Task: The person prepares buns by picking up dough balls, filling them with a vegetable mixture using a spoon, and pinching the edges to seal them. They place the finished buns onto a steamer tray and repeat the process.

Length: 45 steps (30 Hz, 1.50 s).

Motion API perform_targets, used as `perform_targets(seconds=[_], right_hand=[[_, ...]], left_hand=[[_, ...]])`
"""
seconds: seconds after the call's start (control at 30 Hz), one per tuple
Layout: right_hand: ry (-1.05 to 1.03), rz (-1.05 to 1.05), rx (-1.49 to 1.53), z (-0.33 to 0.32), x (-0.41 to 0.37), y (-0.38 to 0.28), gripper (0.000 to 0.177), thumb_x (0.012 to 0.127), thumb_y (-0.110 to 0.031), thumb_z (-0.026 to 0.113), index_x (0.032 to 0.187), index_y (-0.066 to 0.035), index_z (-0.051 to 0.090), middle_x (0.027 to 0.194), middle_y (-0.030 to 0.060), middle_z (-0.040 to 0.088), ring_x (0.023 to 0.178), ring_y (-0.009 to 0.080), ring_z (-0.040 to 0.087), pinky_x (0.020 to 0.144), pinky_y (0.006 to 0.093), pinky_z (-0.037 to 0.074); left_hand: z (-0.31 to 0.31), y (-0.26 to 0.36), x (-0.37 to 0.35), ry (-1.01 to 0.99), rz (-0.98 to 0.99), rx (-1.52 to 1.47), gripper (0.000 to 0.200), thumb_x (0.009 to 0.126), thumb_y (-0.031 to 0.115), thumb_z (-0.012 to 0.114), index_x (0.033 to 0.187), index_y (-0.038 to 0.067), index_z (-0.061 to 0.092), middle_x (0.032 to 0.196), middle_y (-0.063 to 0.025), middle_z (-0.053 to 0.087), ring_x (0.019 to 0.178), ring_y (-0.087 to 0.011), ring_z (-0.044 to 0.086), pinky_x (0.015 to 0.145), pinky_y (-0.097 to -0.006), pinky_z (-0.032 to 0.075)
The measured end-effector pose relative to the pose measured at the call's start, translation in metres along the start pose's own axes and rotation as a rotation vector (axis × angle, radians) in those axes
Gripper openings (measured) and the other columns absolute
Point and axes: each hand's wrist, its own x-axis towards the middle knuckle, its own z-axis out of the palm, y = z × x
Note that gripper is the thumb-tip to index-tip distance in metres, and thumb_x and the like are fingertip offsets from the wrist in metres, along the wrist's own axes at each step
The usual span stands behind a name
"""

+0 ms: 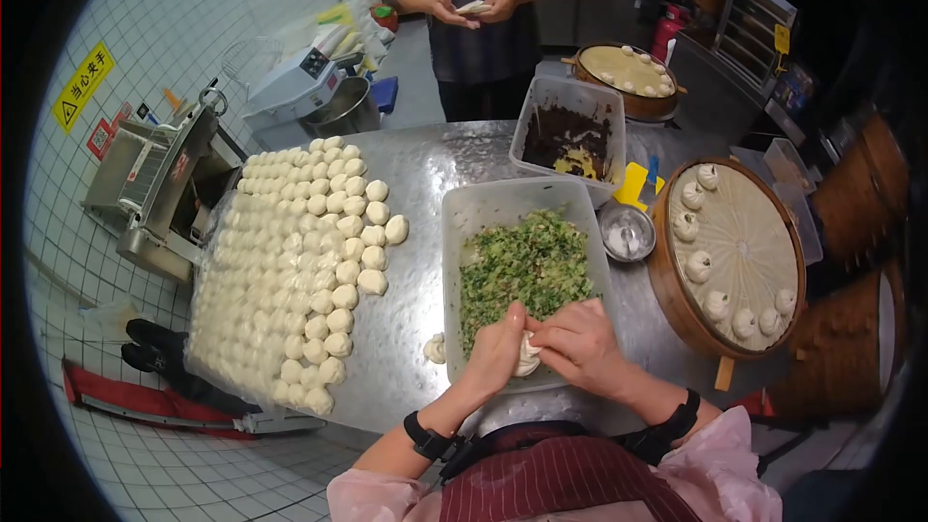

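Observation:
A pleated, filled bun point(527, 360) sits between both my hands, over the near edge of a plastic tub point(451, 261) of chopped green filling point(530, 266). My left hand point(497, 348) is closed around the bun's left side, thumb on top. With its fingers pinched at the upper edge of the dough, my right hand point(585, 343) grips from the other side. The bun's underside is partly hidden by my fingers. Just left of the tub, another small piece of dough point(435, 349) rests on the metal table point(406, 174).
Rows of dough balls point(333, 261), partly under plastic film, cover the table's left. Right stands a bamboo steamer point(665, 275) with several buns, beside a metal bowl point(626, 232). Behind are a tub of dark filling point(570, 130) and another steamer point(628, 111). A person opposite holds dough point(474, 8).

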Motion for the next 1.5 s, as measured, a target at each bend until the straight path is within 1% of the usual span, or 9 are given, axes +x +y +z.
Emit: perform_targets(seconds=[0.07, 0.13, 0.4, 0.5, 0.63, 0.77, 0.93, 1.37, 1.5], right_hand=[[0.002, -0.078, -0.080, -0.002, 0.002, -0.008, 0.012, 0.073, -0.014, 0.068, 0.084, -0.011, 0.065, 0.085, 0.0016, 0.060, 0.083, 0.0188, 0.056, 0.074, 0.0350, 0.034], [-0.032, 0.145, 0.033, -0.009, 0.010, -0.015, 0.010, 0.073, -0.014, 0.067, 0.082, -0.012, 0.064, 0.085, 0.0004, 0.059, 0.084, 0.0185, 0.055, 0.074, 0.0343, 0.033], [-0.014, 0.062, 0.000, -0.005, 0.007, 0.000, 0.012, 0.073, -0.014, 0.067, 0.084, -0.012, 0.064, 0.085, 0.0000, 0.059, 0.083, 0.0188, 0.055, 0.074, 0.0339, 0.034], [0.013, -0.028, -0.095, -0.004, 0.007, -0.005, 0.013, 0.072, -0.014, 0.067, 0.084, -0.012, 0.063, 0.085, -0.0003, 0.058, 0.082, 0.0187, 0.056, 0.075, 0.0342, 0.034], [-0.014, -0.067, -0.191, -0.009, 0.013, -0.015, 0.014, 0.072, -0.014, 0.067, 0.084, -0.011, 0.062, 0.082, -0.0011, 0.058, 0.080, 0.0170, 0.056, 0.074, 0.0344, 0.034], [-0.013, -0.088, -0.132, -0.008, 0.017, -0.014, 0.015, 0.072, -0.014, 0.067, 0.086, -0.011, 0.061, 0.082, -0.0011, 0.057, 0.078, 0.0164, 0.056, 0.073, 0.0340, 0.034], [-0.039, -0.195, -0.203, 0.001, 0.014, -0.010, 0.012, 0.073, -0.013, 0.066, 0.082, -0.011, 0.059, 0.080, -0.0007, 0.056, 0.075, 0.0161, 0.055, 0.073, 0.0334, 0.034], [0.002, -0.270, -0.315, 0.015, 0.043, -0.037, 0.014, 0.071, -0.015, 0.067, 0.083, -0.012, 0.059, 0.084, -0.0016, 0.057, 0.077, 0.0156, 0.055, 0.072, 0.0339, 0.035], [-0.134, -0.335, -0.322, 0.024, 0.062, -0.038, 0.019, 0.070, -0.014, 0.068, 0.088, -0.012, 0.059, 0.084, 0.0012, 0.054, 0.079, 0.0164, 0.054, 0.075, 0.0329, 0.037]], left_hand=[[-0.001, -0.006, 0.002, -0.012, -0.043, 0.007, 0.065, 0.099, 0.048, 0.024, 0.090, -0.003, 0.064, 0.076, -0.0139, 0.063, 0.076, -0.0191, 0.059, 0.075, -0.0310, 0.045], [-0.001, -0.011, 0.007, -0.023, -0.073, 0.012, 0.066, 0.099, 0.048, 0.023, 0.090, -0.003, 0.064, 0.074, -0.0142, 0.063, 0.076, -0.0195, 0.059, 0.075, -0.0312, 0.045], [-0.003, 0.002, 0.005, -0.001, 0.037, -0.258, 0.062, 0.100, 0.046, 0.021, 0.102, 0.001, 0.064, 0.087, -0.0115, 0.064, 0.083, -0.0172, 0.059, 0.078, -0.0310, 0.046], [0.000, -0.003, 0.001, 0.025, 0.027, 0.012, 0.061, 0.100, 0.045, 0.020, 0.100, 0.002, 0.064, 0.084, -0.0106, 0.063, 0.082, -0.0153, 0.059, 0.077, -0.0295, 0.046], [-0.004, -0.001, 0.003, -0.039, -0.158, -0.074, 0.065, 0.099, 0.050, 0.021, 0.093, 0.001, 0.064, 0.072, -0.0094, 0.061, 0.071, -0.0171, 0.058, 0.066, -0.0304, 0.046], [0.000, -0.014, 0.007, 0.035, -0.036, -0.014, 0.068, 0.098, 0.053, 0.020, 0.087, 0.002, 0.064, 0.067, -0.0085, 0.060, 0.062, -0.0165, 0.057, 0.058, -0.0299, 0.046], [-0.007, -0.006, 0.007, -0.034, -0.254, -0.099, 0.073, 0.095, 0.059, 0.017, 0.082, 0.003, 0.062, 0.063, -0.0095, 0.059, 0.050, -0.0154, 0.056, 0.040, -0.0264, 0.045], [-0.036, -0.002, 0.002, -0.045, -0.258, -0.220, 0.080, 0.092, 0.063, 0.014, 0.086, 0.000, 0.062, 0.063, -0.0089, 0.059, 0.051, -0.0171, 0.058, 0.037, -0.0265, 0.046], [-0.057, -0.004, 0.004, -0.034, -0.241, -0.214, 0.080, 0.092, 0.063, 0.014, 0.089, 0.000, 0.063, 0.066, -0.0087, 0.061, 0.053, -0.0166, 0.059, 0.038, -0.0260, 0.046]])
